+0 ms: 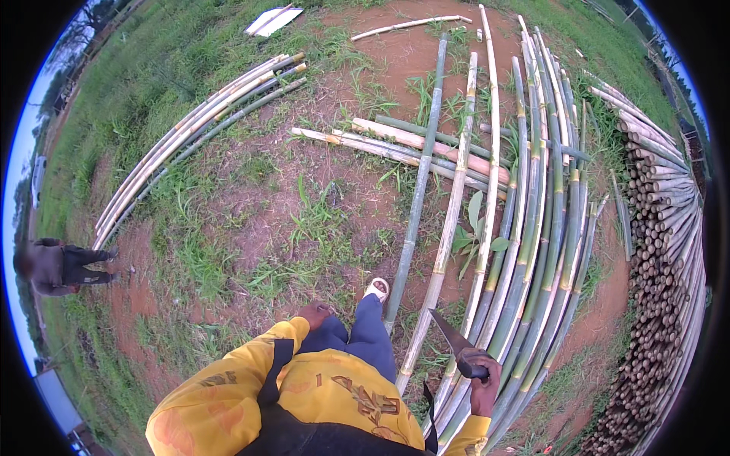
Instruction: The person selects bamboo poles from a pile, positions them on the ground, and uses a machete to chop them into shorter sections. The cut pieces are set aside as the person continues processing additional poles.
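Observation:
My right hand is closed round the black handle of a hand saw. Its tapered dark blade points up and to the left, over long bamboo poles; its teeth are too small to make out. Beneath it lie green and pale poles, side by side and running away from me. My left hand hangs beside my left thigh, its fingers mostly hidden. One pale pole and a green pole lie apart, nearer my sandalled foot.
Shorter crosswise logs lie under the far part of the poles. A large stack of cut bamboo rises at the right. Another row of poles rests in the grass at the left. A person stands at the far left. A white sheet lies far off.

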Tool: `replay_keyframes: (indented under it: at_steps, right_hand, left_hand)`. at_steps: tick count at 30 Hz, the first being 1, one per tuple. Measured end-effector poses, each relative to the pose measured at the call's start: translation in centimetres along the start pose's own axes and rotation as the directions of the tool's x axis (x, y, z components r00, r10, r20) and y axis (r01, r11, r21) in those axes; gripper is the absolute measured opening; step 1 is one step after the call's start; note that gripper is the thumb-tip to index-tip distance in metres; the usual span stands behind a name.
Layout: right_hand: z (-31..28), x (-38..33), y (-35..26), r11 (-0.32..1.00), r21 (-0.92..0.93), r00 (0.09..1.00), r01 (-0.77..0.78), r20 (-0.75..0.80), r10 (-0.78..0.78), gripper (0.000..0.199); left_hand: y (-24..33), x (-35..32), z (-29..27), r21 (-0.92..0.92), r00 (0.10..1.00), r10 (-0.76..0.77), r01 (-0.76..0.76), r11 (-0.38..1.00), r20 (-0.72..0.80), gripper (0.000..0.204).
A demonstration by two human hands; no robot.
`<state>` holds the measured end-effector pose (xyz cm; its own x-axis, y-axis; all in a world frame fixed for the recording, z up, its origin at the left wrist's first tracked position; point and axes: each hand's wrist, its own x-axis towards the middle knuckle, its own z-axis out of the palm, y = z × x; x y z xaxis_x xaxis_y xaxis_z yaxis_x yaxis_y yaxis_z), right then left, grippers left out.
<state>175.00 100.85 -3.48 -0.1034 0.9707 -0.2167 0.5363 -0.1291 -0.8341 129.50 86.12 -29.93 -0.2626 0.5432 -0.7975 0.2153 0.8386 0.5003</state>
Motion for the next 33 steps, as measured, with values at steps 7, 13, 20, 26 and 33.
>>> replay_keyframes:
  at_steps: [7, 13, 20, 26, 33]
  right_hand:
    - [1.4, 18.0, -8.6, 0.981, -0.192, 0.996, 0.035, -0.071, -0.049, 0.021]
    - [9.4, 32.7, -19.8, 0.878, -0.437, 0.927, 0.195, -0.211, -0.311, 0.054]
    - [15.8, 47.4, -24.5, 0.945, -0.125, 0.884, -0.303, -0.407, 0.23, 0.085]
    - [15.9, 55.9, -26.6, 0.879, -0.071, 0.737, -0.472, -0.579, 0.35, 0.045]
    - [18.6, 71.0, -30.2, 0.834, 0.245, 0.679, -0.494, -0.49, 0.546, 0.023]
  left_hand:
    - [13.7, 5.8, -11.2, -0.03, 0.939, 0.109, -0.126, 0.992, -0.325, 0.037]
    - [13.0, 16.5, -17.7, -0.181, 0.966, -0.12, 0.078, 0.98, -0.228, 0.037]
    - [17.6, 32.6, -37.5, 0.747, 0.958, 0.266, -0.255, 0.614, 0.109, 0.028]
    - [44.0, 45.0, -53.2, 0.148, 0.956, 0.071, -0.029, 0.989, -0.286, 0.021]
    - [71.2, 58.9, -53.3, 0.273, 0.853, 0.505, -0.522, 0.808, 0.135, 0.029]
